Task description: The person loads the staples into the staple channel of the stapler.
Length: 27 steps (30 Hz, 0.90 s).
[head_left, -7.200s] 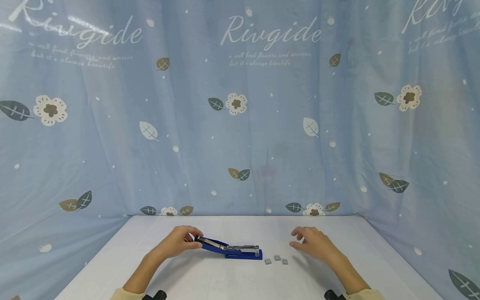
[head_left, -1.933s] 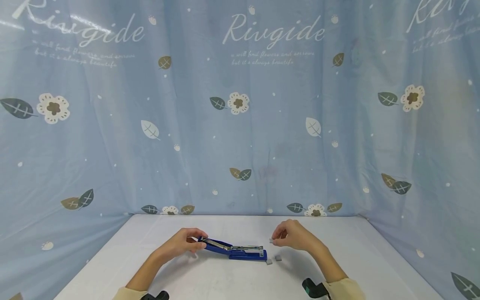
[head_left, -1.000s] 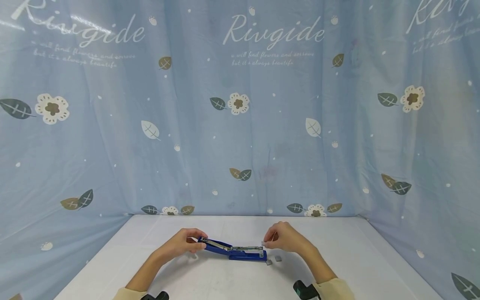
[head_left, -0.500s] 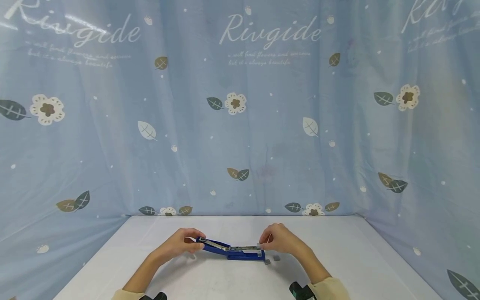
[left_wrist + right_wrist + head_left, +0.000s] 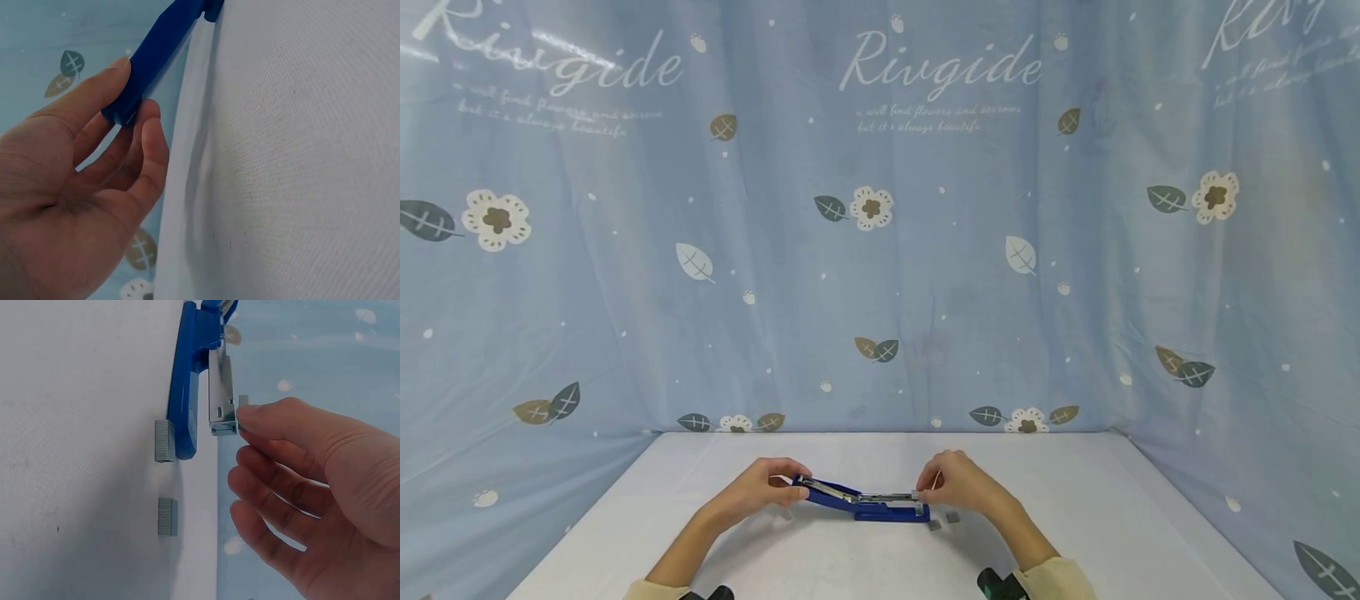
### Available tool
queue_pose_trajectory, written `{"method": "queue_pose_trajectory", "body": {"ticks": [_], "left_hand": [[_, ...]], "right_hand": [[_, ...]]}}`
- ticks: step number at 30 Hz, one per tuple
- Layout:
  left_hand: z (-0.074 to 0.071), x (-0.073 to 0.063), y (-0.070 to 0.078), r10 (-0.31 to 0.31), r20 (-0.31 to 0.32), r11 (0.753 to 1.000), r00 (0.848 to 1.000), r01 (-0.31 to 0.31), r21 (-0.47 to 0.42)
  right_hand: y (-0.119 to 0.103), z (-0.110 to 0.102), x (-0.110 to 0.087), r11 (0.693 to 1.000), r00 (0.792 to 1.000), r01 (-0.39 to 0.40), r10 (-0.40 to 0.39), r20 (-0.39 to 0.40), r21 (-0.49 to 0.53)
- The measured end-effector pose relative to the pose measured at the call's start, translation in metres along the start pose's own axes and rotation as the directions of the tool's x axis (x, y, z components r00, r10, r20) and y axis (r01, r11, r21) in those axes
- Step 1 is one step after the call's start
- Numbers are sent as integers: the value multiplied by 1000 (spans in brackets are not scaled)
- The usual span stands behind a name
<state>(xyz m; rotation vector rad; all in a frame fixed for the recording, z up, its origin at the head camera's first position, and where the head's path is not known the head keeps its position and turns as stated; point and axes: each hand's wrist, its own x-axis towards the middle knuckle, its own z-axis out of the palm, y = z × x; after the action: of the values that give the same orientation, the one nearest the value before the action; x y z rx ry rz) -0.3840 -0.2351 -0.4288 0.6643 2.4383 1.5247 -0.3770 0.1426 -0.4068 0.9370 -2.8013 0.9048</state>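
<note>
A blue stapler is folded wide open on the table, its metal magazine exposed. My left hand grips the end of the swung-back cover between thumb and fingers, keeping it tilted up. My right hand is at the magazine's front end. Its thumb and index finger pinch a small grey strip of staples, mostly hidden behind the thumb, right beside the magazine. Two more staple strips lie on the table: one staple strip close by the stapler's base, another staple strip farther off.
The white table extends around the stapler on all sides. Behind it and along both sides hangs a blue patterned curtain. Dark wrist cameras show at both sleeves.
Earlier, three staple strips lay on the table and my right hand held nothing. It has picked one up and brought it left to the magazine. My left hand keeps its grip on the cover.
</note>
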Motion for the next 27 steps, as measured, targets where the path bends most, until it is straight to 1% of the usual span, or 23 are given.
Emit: {"method": "queue_pose_trajectory", "body": {"ticks": [4, 10, 18, 27], "left_hand": [[1, 0, -2, 4, -2, 1000, 1000, -4, -12], [3, -1, -4, 5, -26, 1000, 1000, -5, -13], [4, 2, -6, -27, -47, 999, 999, 26, -19], [5, 2, -4, -10, -51, 1000, 999, 10, -6]], "right_hand": [[2, 2, 0, 1000, 1000, 3, -3, 0, 6], [7, 6, 2, 1000, 1000, -2, 2, 6, 12], [4, 5, 1, 1000, 1000, 5, -5, 7, 26], [5, 5, 0, 999, 1000, 6, -6, -2, 36]]}}
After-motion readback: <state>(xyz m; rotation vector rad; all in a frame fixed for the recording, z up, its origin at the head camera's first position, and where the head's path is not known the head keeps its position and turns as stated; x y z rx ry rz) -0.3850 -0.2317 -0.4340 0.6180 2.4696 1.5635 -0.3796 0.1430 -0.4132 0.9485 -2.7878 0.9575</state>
